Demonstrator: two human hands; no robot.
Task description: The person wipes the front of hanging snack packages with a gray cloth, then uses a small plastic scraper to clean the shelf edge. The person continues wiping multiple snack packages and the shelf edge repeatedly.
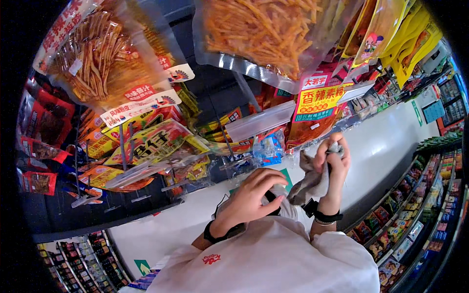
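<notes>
My right hand grips a crumpled grey cloth, bunched between fingers and thumb, its loose end hanging down to the left. To the left, my left hand is raised with its fingers bent and the thumb apart; I see nothing held in it. Both wrists wear black bands. Just above the right hand hangs a red and yellow snack packet. A small blue packet hangs above and between the hands. A large clear bag of orange snack strips hangs farther up.
A dark display rack with metal hooks, clear plastic label holders and many hanging snack packets spans the upper left. Yellow packets hang at the upper right. Stocked shelves line the right side; more shelves stand at the lower left.
</notes>
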